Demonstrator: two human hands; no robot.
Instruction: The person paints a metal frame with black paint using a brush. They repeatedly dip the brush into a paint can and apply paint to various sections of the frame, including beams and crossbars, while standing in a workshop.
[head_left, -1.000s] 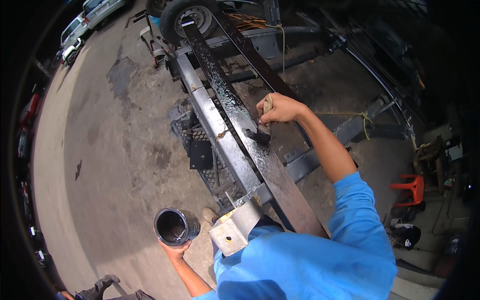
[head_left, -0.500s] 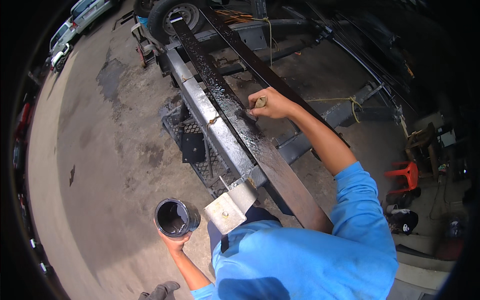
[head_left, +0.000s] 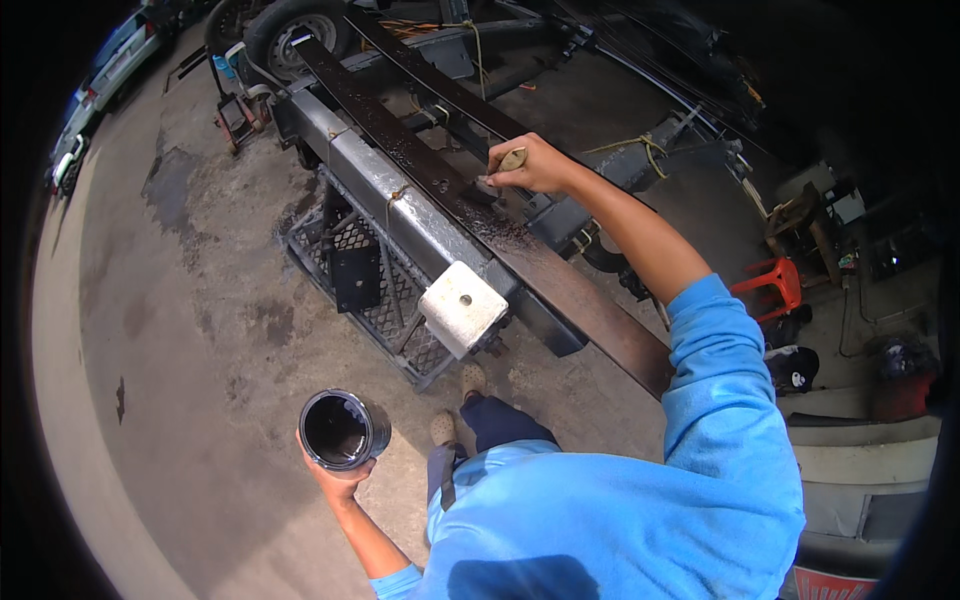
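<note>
My right hand (head_left: 530, 163) is closed round the pale handle of a paintbrush (head_left: 513, 158). Its dark bristles rest on a long flat metal bar (head_left: 430, 165). The bar's far part is coated in wet black paint, while its near end is bare brownish metal. Low on the left, my left hand (head_left: 335, 480) grips a paint can (head_left: 340, 430) from below and the side. The can is dark, with its mouth uppermost and black paint inside. A silver-painted beam (head_left: 370, 175) lies alongside the bar, and a whitish square plate with a hole (head_left: 463, 308) sits at its near end.
A second dark bar (head_left: 440, 82) runs parallel beyond the first. Under the frame stands a black mesh crate (head_left: 415, 360). A spare wheel (head_left: 290, 45) lies at the far end, beside a jack (head_left: 237, 120). On the right are a red plastic chair (head_left: 770, 288) and clutter.
The view has shifted, so the frame sits farther left and my feet show. The brush stays on the bar, and the wet paint around it looks smoother and less beaded.
</note>
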